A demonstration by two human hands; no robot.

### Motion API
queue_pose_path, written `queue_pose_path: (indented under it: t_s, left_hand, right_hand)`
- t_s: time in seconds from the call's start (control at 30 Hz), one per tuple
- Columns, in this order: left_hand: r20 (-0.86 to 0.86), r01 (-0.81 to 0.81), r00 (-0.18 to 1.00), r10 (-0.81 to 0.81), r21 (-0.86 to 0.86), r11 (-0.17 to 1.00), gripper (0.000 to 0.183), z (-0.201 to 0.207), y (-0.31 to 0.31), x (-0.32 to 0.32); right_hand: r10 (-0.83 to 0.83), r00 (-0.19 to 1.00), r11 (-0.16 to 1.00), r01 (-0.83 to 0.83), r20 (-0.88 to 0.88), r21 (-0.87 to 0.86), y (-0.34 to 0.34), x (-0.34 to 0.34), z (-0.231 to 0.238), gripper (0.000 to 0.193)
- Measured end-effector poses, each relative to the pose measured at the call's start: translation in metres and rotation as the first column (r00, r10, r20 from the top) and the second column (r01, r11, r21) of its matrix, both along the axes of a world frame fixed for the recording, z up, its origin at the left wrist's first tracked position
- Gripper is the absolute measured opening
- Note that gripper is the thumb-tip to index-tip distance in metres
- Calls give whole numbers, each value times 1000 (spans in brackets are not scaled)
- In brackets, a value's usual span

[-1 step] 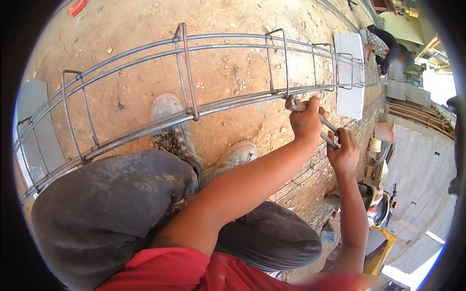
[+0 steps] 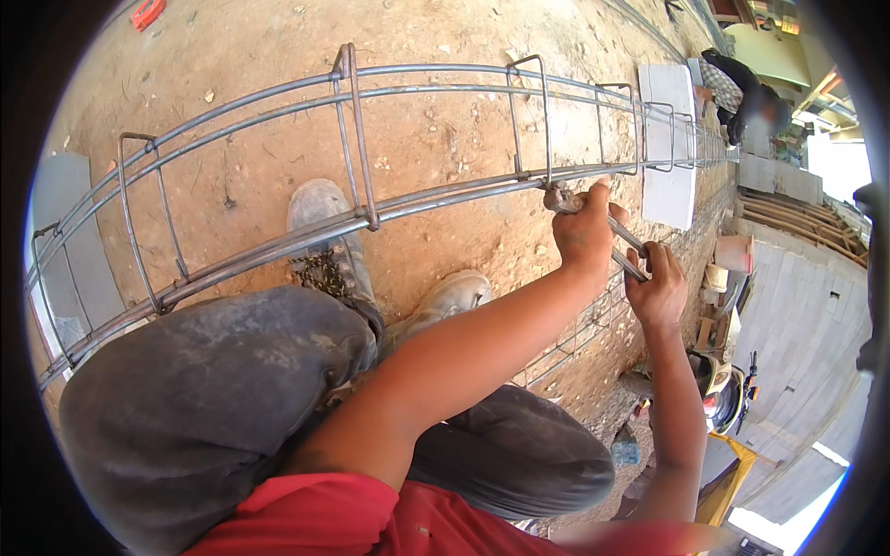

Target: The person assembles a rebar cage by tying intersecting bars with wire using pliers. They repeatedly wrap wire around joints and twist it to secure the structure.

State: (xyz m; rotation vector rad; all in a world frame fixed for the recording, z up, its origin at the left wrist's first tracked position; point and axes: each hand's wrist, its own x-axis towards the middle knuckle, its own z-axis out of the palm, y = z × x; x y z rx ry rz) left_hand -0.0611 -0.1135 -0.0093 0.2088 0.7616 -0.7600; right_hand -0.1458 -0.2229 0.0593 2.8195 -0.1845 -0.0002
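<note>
**Rusty, long-handled steel pincers just beside a grey rebar cage**

Farthest left, at nine o'clock, a flat, pale grey slab lies under one end of the cage. My dark grey, dust-smeared trousers fill eight o'clock, and a small red object lies on the sandy brown ground between ten and eleven. The cage's long bars and rectangular hoops curve from nine o'clock over to two. My dusty, pale grey shoes stand below it, one at ten o'clock, the other at dead centre.

The pincers lie from two o'clock toward three, their head close to the lower bars beside a hoop; I cannot tell whether the jaws bite on anything. My left hand, between two and three, has its fingers clamped round the pincers near the head. Farther right, at three o'clock, my right hand has its fingers closed on the handle ends, the handles slightly apart there.

Beyond, at two o'clock, a rectangular, whitish board lies under the cage, and farther out a person in dark and checked clothing bends near its far end. A cream-and-black motorcycle stands at four.
</note>
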Motion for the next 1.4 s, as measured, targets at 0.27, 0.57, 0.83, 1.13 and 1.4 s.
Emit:
queue_pose_path:
  t_s: [0.27,0.57,0.83,1.13,1.4]
  left_hand:
    - [329,123,932,-155,115,986,37,-11,16,-30]
    - [560,108,768,-309,362,926,54,-64,54,-45]
    - [650,329,719,-246,-7,944,47,-56,67,-31]
    - [249,329,931,-266,-261,907,26,-26,59,-23]
    - [-32,69,997,-68,23,997,30,5,8,-19]
  right_hand:
    - [275,961,962,-274,-20,7,-30,49,19,11]
    - [-223,894,926,320,-389,203,-10,35,21,15]
    - [-151,299,-240,914,-942,328,36,-28,-1,17]
    - [217,343,-580,798,-914,162,65,-38,4,29]
    - [-275,948,957,286,-161,46,67,-49,20,21]
